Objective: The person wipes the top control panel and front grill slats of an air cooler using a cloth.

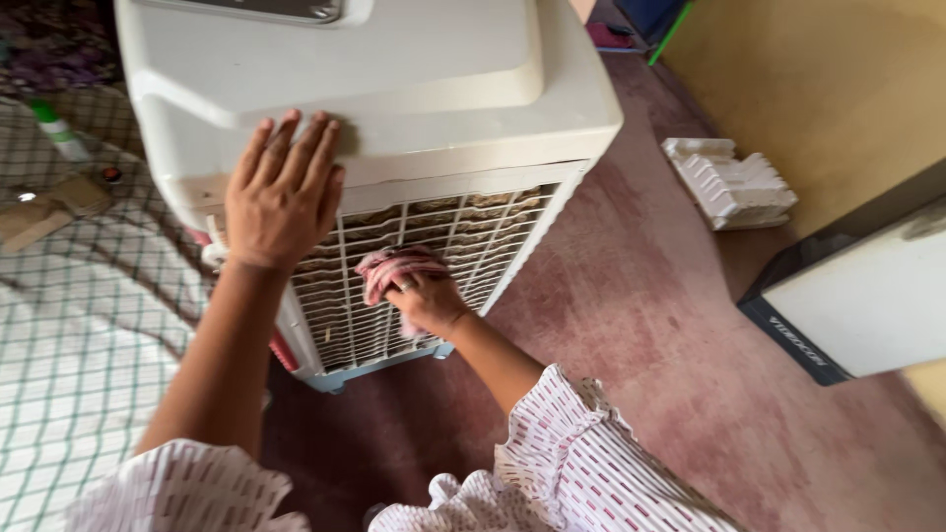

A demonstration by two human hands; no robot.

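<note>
A large cream air cooler [414, 89] stands on the reddish floor, its slatted side grille [463, 241] facing me. My left hand [281, 192] lies flat, fingers spread, on the cooler's top edge just above the grille. My right hand [426, 300] wears a ring and grips a bunched pink-and-white cloth [392, 268], pressed against the middle of the grille. Both my arms come out of frilled white sleeves with small red marks.
A green-checked sheet [79, 325] covers the surface at left, with a small bottle [57, 130] and bits on it. A white moulded plastic piece [729, 182] lies by the yellow wall. A white box with a dark base [857, 305] stands at right.
</note>
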